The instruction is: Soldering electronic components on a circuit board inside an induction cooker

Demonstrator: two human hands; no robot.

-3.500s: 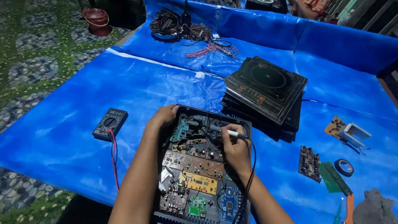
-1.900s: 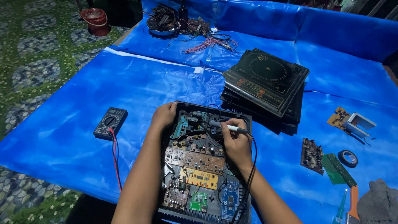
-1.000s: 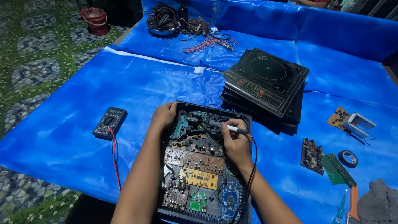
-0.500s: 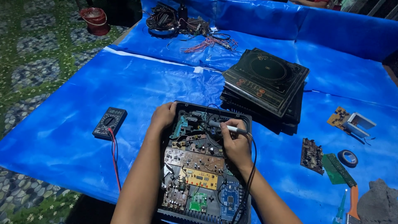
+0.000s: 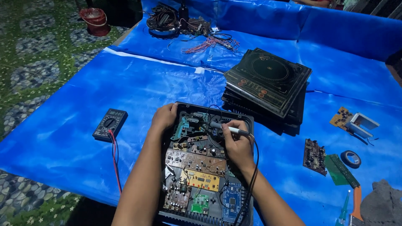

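The left hand [image 5: 164, 117] has its fingers curled over the far-left edge of an open black appliance case [image 5: 208, 167] packed with circuit boards, lying at 6 o'clock on the blue-covered tabletop [image 5: 83, 109]. The right hand [image 5: 238, 144] pinches a corded probe [image 5: 225, 128], tip down among the upper boards. A multimeter [image 5: 110, 124] lies at 9 o'clock of the case, stacked induction cooktops [image 5: 268, 83] at 1 o'clock.
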